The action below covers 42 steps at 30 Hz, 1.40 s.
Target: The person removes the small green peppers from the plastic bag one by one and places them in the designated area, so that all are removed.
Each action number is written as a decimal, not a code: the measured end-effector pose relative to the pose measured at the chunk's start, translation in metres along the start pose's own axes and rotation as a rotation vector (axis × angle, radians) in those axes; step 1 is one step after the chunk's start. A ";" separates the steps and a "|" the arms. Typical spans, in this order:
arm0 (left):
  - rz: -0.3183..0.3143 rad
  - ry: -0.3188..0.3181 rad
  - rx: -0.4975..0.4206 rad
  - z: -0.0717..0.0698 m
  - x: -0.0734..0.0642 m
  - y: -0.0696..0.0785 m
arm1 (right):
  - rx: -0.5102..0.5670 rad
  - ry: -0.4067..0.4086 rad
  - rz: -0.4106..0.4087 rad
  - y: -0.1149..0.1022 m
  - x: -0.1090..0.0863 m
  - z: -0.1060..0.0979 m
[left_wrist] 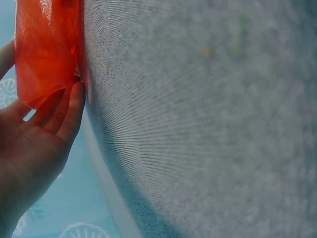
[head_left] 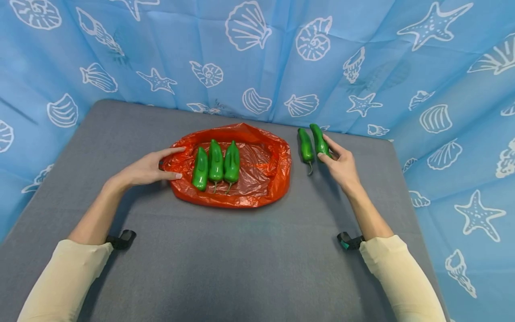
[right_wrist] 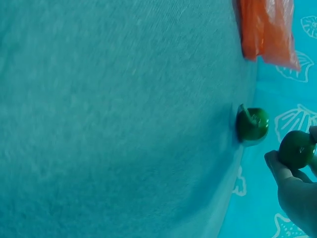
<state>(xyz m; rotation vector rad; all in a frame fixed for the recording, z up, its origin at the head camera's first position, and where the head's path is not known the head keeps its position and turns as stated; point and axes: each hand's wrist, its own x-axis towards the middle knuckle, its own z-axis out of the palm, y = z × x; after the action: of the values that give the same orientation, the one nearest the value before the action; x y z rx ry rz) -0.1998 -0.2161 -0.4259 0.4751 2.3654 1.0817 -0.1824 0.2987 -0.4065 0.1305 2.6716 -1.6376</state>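
An open red plastic bag [head_left: 257, 201] lies on the table with its rim rolled outward. Inside, toward its left end, three green peppers [head_left: 216, 163] lie side by side. My left hand [head_left: 145, 170] holds the bag's left end, thumb and a finger over the rim and other fingers against the outside wall. Right of the bag, my right hand [head_left: 342, 165] pinches a green pepper [head_left: 318, 135] between thumb and fingers, raised off the table in the right wrist view. Another green pepper [head_left: 306, 146] rests on the table just left of it, stem toward me.
The grey cloth-covered table [head_left: 225, 264] extends toward me from the bag. A blue curtain [head_left: 281, 53] with white shell and starfish prints hangs along the far and right edges. Black straps with small cameras sit on both wrists.
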 end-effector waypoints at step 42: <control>-0.028 -0.011 -0.026 -0.001 -0.002 0.000 | -0.296 0.047 -0.031 0.040 0.029 0.005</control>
<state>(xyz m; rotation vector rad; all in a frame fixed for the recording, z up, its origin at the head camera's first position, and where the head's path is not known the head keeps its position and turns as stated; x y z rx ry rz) -0.1980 -0.2174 -0.4246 0.4360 2.3383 1.0932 -0.2089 0.3145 -0.4456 0.1268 2.9255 -1.2397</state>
